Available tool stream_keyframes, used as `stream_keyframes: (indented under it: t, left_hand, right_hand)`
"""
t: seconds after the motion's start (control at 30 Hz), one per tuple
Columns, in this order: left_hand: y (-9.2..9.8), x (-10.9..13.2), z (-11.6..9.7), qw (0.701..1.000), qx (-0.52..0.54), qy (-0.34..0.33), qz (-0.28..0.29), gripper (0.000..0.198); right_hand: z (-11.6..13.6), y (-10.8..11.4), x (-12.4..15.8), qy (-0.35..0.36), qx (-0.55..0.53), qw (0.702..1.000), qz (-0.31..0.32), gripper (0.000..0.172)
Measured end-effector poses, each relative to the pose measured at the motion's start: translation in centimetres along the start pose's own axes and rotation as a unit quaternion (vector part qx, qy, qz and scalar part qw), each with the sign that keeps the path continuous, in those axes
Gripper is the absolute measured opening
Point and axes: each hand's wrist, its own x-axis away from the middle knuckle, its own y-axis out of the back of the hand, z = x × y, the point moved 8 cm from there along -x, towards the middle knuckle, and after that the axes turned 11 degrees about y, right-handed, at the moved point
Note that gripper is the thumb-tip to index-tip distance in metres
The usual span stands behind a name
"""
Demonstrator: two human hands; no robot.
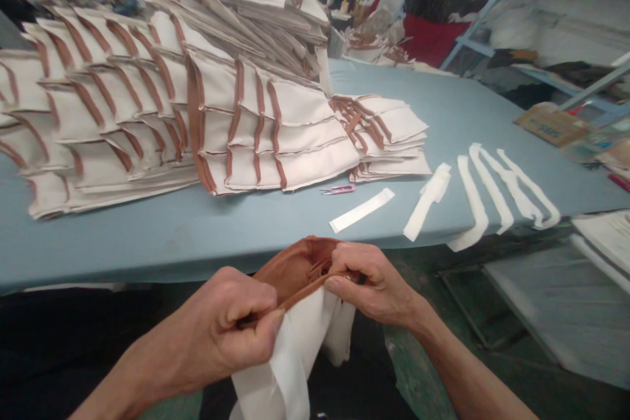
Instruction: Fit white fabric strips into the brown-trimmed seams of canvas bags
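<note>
I hold a cream canvas piece with a brown suede-like top edge (300, 269) in front of me, below the table's near edge. My left hand (231, 328) is closed, pinching the brown edge and white cloth at its left. My right hand (369, 282) is closed too, fingers curled over the brown edge at its right. White fabric (290, 367) hangs down between my wrists. On the table just beyond lie small pink thread snips (339, 189) and a white fabric strip (361, 210).
A blue-grey table (147, 236) carries big fanned stacks of cream panels with brown straps (147, 111) and a smaller stack (384, 134). Several white strips (492, 193) lie at its right edge. Blue metal shelving (541, 13) and a cardboard box (546, 123) stand at the right.
</note>
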Motion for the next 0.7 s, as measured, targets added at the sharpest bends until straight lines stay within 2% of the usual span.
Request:
stream_keyframes:
  t: [0.07, 0.13, 0.23, 0.33, 0.37, 0.43, 0.57, 0.63, 0.7]
  left_hand:
    - [0.2, 0.8, 0.2, 0.997, -0.041, -0.029, -0.057, 0.036]
    - [0.5, 1.2, 1.2, 0.996, -0.038, -0.007, -0.077, 0.036]
    - [0.9, 1.4, 2.3, 0.996, 0.029, 0.079, -0.041, 0.036]
    - [0.7, 1.7, 1.9, 0.983, 0.115, 0.139, 0.018, 0.033]
    - [0.9, 1.9, 1.8, 0.981, 0.120, 0.150, 0.013, 0.033]
    - [1.3, 2.2, 2.2, 0.977, 0.120, 0.176, -0.015, 0.033]
    - [2.2, 4.0, 5.4, 0.951, 0.158, 0.244, -0.103, 0.040]
    - [2.1, 4.9, 6.8, 0.940, 0.193, 0.259, -0.112, 0.042]
    - [1.8, 5.5, 7.9, 0.930, 0.227, 0.265, -0.117, 0.048]
  right_hand:
    - [0.1, -0.3, -0.2, 0.019, 0.006, 1.000, -0.003, 0.035]
    - [-0.1, -0.7, -0.6, 0.029, 0.013, 1.000, -0.003, 0.035]
    - [-0.3, -1.5, -1.6, 0.039, 0.018, 0.999, 0.008, 0.035]
    - [-0.7, -2.8, -2.4, 0.042, 0.012, 0.999, 0.028, 0.030]
    - [-1.2, -3.4, -2.5, 0.034, 0.009, 0.999, 0.031, 0.026]
    - [-2.6, -3.9, -2.3, 0.007, 0.028, 1.000, -0.007, 0.012]
    - [-7.2, -4.4, -0.2, -0.078, 0.069, 0.989, -0.108, 0.027]
    - [-9.3, -4.3, 1.0, -0.111, 0.085, 0.980, -0.143, 0.038]
    - [-11.1, -4.4, 1.8, -0.143, 0.090, 0.975, -0.143, 0.048]
